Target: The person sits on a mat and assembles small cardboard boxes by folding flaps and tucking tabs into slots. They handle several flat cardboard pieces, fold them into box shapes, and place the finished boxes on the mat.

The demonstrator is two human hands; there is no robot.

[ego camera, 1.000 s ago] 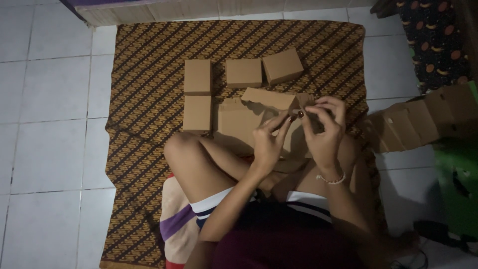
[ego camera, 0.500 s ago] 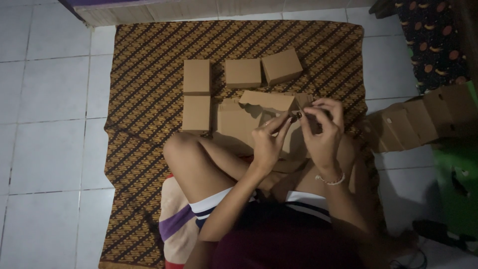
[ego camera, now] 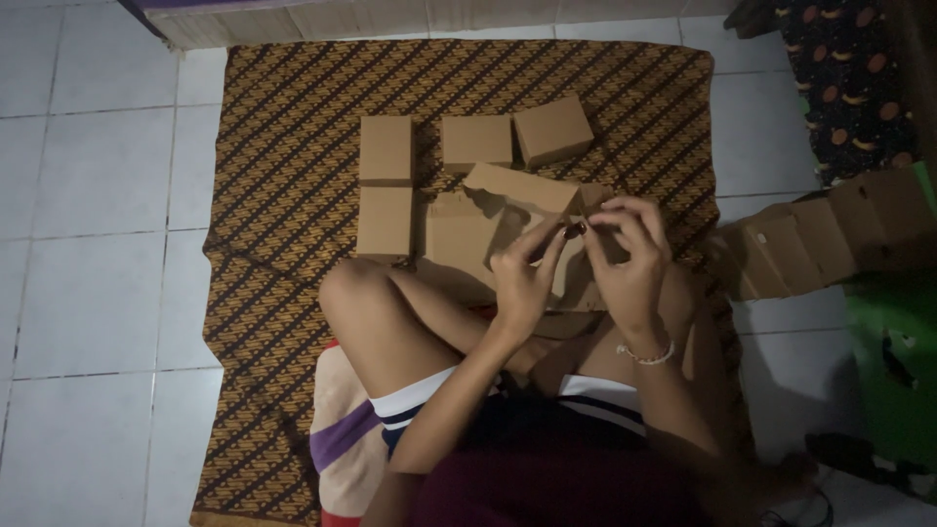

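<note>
I sit cross-legged on a brown patterned cloth [ego camera: 283,127]. My left hand [ego camera: 522,278] and my right hand [ego camera: 630,259] are raised together over my lap, pinching a small dark object [ego camera: 576,229] between the fingertips of both. Just behind my hands lies a partly folded brown cardboard box [ego camera: 488,220] with a raised flap. My right wrist wears a thin bracelet [ego camera: 644,356].
Several closed brown boxes rest on the cloth: two at the left [ego camera: 385,185], two further back [ego camera: 517,137]. A stack of flat cardboard pieces [ego camera: 830,239] leans at the right beside a green container [ego camera: 893,371]. White floor tiles [ego camera: 88,195] surround the cloth.
My hands have stayed together in front of me, with only small finger movements on the dark object. The boxes have not moved.
</note>
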